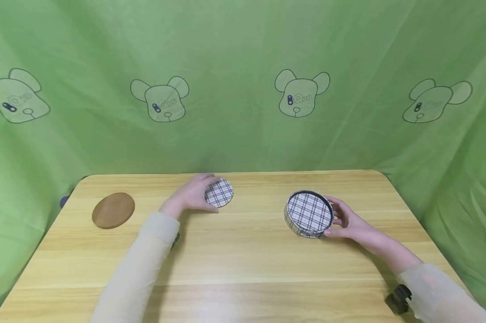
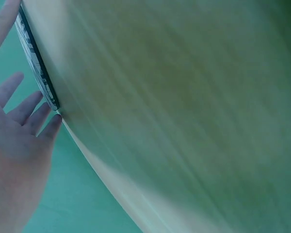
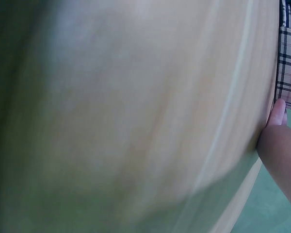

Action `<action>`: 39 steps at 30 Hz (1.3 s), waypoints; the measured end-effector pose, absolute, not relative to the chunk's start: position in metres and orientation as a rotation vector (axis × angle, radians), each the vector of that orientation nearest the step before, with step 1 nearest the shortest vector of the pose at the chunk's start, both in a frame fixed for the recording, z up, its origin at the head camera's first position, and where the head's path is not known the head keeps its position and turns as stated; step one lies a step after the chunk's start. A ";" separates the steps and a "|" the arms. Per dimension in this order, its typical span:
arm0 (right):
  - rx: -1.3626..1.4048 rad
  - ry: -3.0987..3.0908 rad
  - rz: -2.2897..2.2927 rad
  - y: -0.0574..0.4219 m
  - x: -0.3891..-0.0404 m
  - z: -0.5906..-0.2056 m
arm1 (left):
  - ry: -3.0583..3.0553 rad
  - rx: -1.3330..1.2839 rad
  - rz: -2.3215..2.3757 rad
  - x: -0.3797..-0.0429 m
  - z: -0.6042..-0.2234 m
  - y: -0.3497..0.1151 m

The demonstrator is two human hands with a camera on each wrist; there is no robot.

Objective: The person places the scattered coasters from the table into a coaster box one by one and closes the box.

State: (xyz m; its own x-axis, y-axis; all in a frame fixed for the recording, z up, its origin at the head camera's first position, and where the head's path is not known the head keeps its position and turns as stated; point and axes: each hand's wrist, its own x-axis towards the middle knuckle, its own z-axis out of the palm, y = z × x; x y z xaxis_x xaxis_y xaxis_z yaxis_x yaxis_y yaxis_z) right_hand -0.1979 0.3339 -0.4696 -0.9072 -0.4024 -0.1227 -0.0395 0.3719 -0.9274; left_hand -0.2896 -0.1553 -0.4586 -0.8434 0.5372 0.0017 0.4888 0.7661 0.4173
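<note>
A thin round plaid coaster (image 1: 220, 193) lies on the table, back and left of the middle. My left hand (image 1: 195, 194) is around its left side, fingers near the back edge and thumb near the front. In the left wrist view those fingers (image 2: 20, 109) are spread and nearly straight beside the coaster's dark edge. To the right stands a round plaid coaster holder (image 1: 310, 213) with a dark inner rim and a plaid face inside it. My right hand (image 1: 349, 222) holds its right side, thumb at the front and fingers bent behind, partly hidden.
A round brown wooden disc (image 1: 113, 210) lies at the left of the wooden table (image 1: 243, 260). Behind the table hangs a green curtain (image 1: 235, 143) with bear-head drawings, and it also runs down both sides. A purple thing shows past the left table edge.
</note>
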 end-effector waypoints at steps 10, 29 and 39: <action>-0.382 2.305 -1.544 0.332 -0.199 -0.468 | 2.871 0.808 0.568 -0.291 -0.457 -0.155; -0.389 2.299 -1.544 0.332 -0.198 -0.467 | 2.932 0.836 0.418 -0.291 -0.458 -0.147; -0.375 2.305 -1.542 0.333 -0.198 -0.469 | 2.952 0.917 0.364 -0.289 -0.456 -0.141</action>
State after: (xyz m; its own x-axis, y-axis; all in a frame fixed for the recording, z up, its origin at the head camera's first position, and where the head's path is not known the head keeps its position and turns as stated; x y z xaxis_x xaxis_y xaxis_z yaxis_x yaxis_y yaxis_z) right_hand -0.1977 0.3330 -0.4689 -0.9066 -0.4001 -0.1339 -0.0290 0.3757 -0.9263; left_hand -0.2887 -0.1414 -0.4558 -0.8259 0.5623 0.0413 0.5555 0.7990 0.2303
